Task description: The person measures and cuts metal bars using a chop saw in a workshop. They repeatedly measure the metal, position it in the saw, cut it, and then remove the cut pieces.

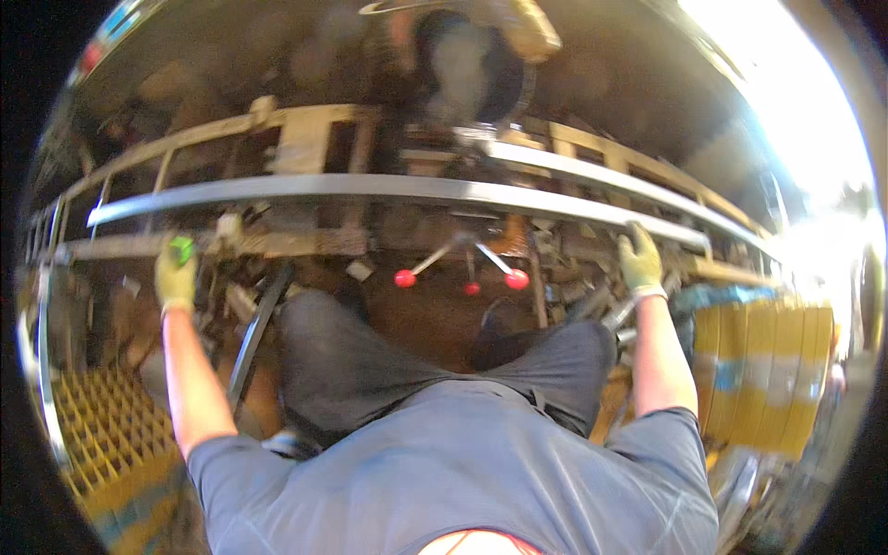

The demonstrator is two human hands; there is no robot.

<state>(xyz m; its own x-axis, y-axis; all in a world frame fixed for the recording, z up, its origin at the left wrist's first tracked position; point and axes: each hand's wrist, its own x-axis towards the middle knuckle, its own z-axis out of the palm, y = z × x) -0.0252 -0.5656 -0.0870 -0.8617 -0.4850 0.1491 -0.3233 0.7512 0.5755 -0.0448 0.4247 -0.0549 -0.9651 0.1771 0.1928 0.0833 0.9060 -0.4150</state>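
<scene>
My left hand (175, 279), in a pale yellow-green glove, is closed around a small bright green object (180, 250) whose kind I cannot make out. It is just below a long silver metal bar (370, 188), near the bar's left part. In a matching glove, my right hand (640, 262) has its fingers apart, with the fingertips at the near edge of the same bar toward its right end. Between my hands, a spoked machine handle with red ball knobs (516, 278) sticks out toward me. The view is smeared by motion.
Behind the long bar lies a second silver bar (592, 168) at the right, on a wooden frame (305, 139). A dark machine (467, 65) stands at the far middle. Yellow grating (111, 416) is at lower left, stacked yellow-brown boxes (763, 370) at lower right.
</scene>
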